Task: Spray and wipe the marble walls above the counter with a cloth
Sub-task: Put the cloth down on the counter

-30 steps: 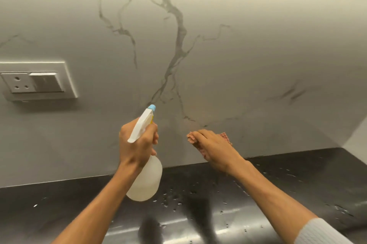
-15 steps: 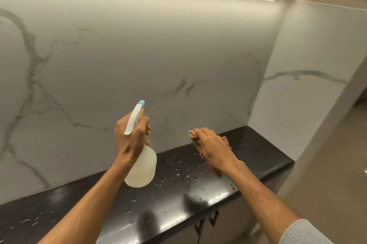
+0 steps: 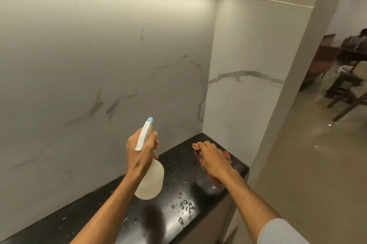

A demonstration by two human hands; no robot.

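Marble wall (image 3: pixel 99 68) fills the left and far side of your view, meeting a side wall (image 3: pixel 248 68) at the far right corner. Below runs the black worktop (image 3: pixel 111 202), dotted with water drops (image 3: pixel 186 205). Your left hand (image 3: pixel 140 152) is curled around the neck of the spray bottle (image 3: pixel 150 183), nozzle aimed at the wall. Your right hand (image 3: pixel 214 159) grips the checked cloth (image 3: pixel 227 157), bunched under its fingers, above the worktop's far right end.

Right hand (image 3: pixel 215 159) with checked cloth (image 3: pixel 227 157) has drawn back from the back wall (image 3: pixel 99 64), now above the counter (image 3: pixel 178 166) end. View swung right; side wall (image 3: pixel 248 45) now visible.
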